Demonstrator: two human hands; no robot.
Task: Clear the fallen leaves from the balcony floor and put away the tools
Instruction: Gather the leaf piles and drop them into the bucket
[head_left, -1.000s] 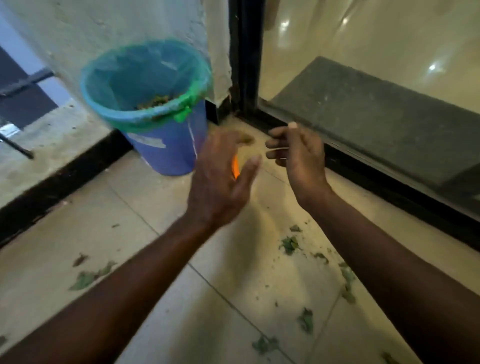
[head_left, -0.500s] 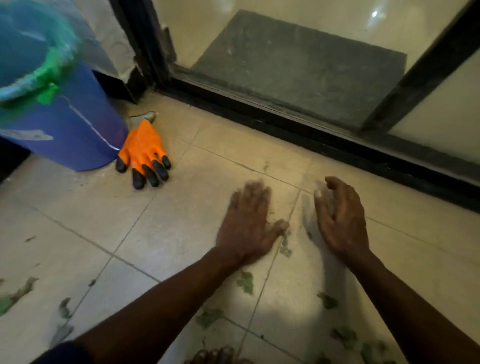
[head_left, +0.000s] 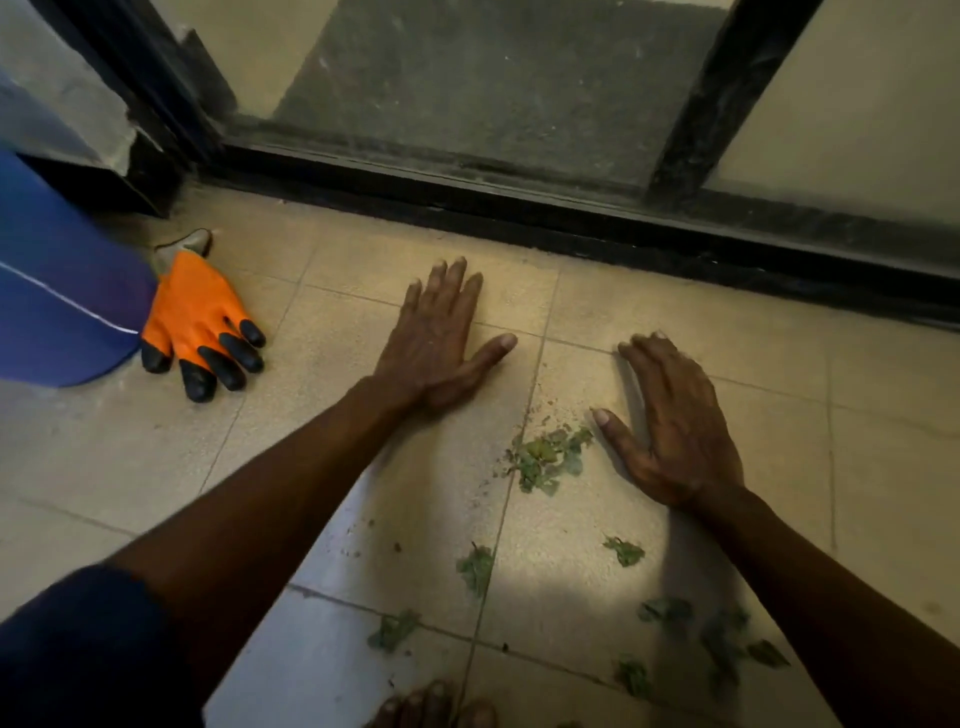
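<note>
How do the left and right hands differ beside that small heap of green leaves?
The left hand lies flat on the beige tiled floor, fingers straight; the right hand has slightly bent fingers. The right hand's thumb almost reaches the small heap of crumbled green leaves; the left hand sits farther from it. Both are bare, palm down, holding nothing.

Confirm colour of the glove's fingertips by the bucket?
Black tips on an orange glove; clearest in the head view.
</note>
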